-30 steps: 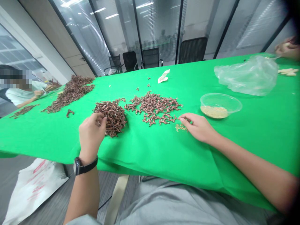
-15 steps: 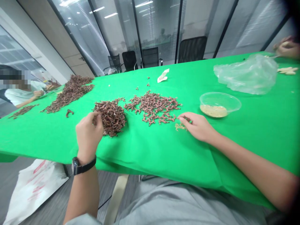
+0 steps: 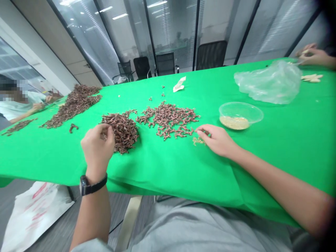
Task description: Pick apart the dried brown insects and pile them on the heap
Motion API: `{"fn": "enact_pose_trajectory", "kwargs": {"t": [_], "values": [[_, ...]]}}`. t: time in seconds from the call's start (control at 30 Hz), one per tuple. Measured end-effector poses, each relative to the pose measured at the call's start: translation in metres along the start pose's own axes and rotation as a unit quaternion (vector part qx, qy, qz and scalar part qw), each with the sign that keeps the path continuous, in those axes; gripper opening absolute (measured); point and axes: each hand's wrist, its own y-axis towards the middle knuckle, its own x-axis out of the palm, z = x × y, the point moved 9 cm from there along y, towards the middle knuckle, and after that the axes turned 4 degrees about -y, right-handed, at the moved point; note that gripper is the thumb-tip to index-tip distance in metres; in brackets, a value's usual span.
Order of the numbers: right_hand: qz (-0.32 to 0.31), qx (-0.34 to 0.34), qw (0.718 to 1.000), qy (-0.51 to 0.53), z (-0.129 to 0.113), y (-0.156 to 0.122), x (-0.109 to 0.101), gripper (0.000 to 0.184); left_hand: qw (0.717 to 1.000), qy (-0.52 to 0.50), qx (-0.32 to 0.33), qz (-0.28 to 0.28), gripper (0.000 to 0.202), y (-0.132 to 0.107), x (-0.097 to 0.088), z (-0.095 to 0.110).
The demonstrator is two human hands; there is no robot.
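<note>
Left hand (image 3: 97,147) curls tight at the near edge of the dark pod heap (image 3: 120,128), though whether it grips a pod I can't tell, while the right hand (image 3: 216,140) lies loose and flat beside the seed scatter (image 3: 197,141), the seed bowl (image 3: 256,111) just beyond it, seemingly kept handy.

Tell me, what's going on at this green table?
A seated person works with bare hands on a green tablecloth. The left hand, fingers curled, is at the edge of a dense heap of dark brown pieces; whether it grips one is unclear. The right hand lies open beside a small scatter of tan grains, next to a looser spread of brown pieces. A clear bowl of similar grains stands just beyond. At far right is another person's hand.
</note>
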Motion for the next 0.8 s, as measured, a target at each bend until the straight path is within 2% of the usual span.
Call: {"fn": "enact_pose_trajectory", "kwargs": {"t": [0.1, 0.23, 0.4, 0.5, 0.6, 0.73, 0.8], "values": [[-0.003, 0.005, 1.0, -0.007, 0.003, 0.0, 0.0, 0.021, 0.998, -0.056, 0.007, -0.02, 0.025, -0.002, 0.011, 0.019], [-0.004, 0.003, 1.0, -0.023, 0.007, 0.0, -0.001, 0.018, 0.975, -0.142, 0.078, -0.15, 0.023, -0.006, 0.043, 0.069], [-0.046, -0.013, 0.998, -0.048, 0.008, -0.001, 0.006, 0.015, 0.944, -0.136, 0.155, -0.259, 0.019, -0.002, 0.073, 0.13], [-0.074, -0.022, 0.996, -0.049, 0.007, -0.001, 0.013, 0.012, 0.925, -0.132, 0.181, -0.307, 0.02, 0.008, 0.096, 0.154], [-0.084, -0.017, 0.994, -0.062, 0.008, -0.001, 0.018, 0.012, 0.906, -0.113, 0.202, -0.355, 0.023, 0.015, 0.131, 0.164], [-0.088, 0.0, 0.994, -0.072, 0.009, 0.0, 0.018, 0.013, 0.912, -0.073, 0.176, -0.363, 0.036, 0.014, 0.174, 0.15], [-0.082, 0.006, 0.994, -0.068, 0.008, 0.0, 0.016, 0.012, 0.907, -0.076, 0.182, -0.373, 0.035, 0.007, 0.187, 0.146]]}}
